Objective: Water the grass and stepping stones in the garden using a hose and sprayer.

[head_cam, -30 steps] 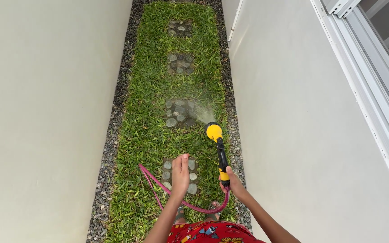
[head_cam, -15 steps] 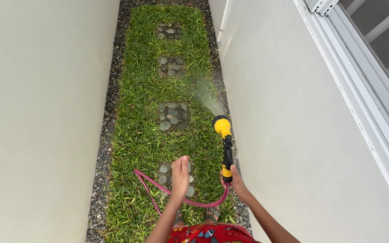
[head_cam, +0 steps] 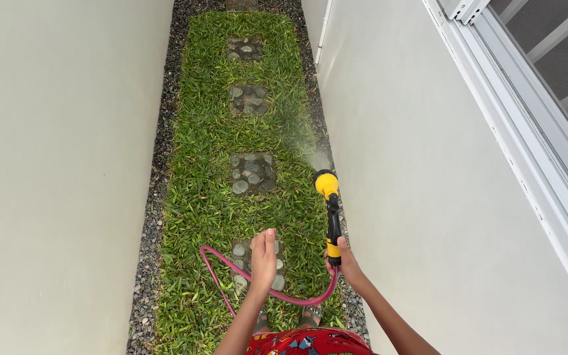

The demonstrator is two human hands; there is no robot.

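My right hand grips the black handle of a yellow spray nozzle, held out over the right edge of a narrow grass strip. A fine mist of water leaves the nozzle head and drifts up over the grass ahead. A pink hose runs from the handle, loops down past my feet and curves left across the grass. My left hand is held flat with fingers together above a stepping stone patch, holding nothing.
Several square pebble stepping stones run up the middle of the grass. Grey gravel borders both sides. A plain wall stands close on the left, another wall on the right, with a white window frame.
The nozzle has swung from the middle stepping stone toward the right edge of the grass, and the spray now points further ahead. My left hand has stayed in place.
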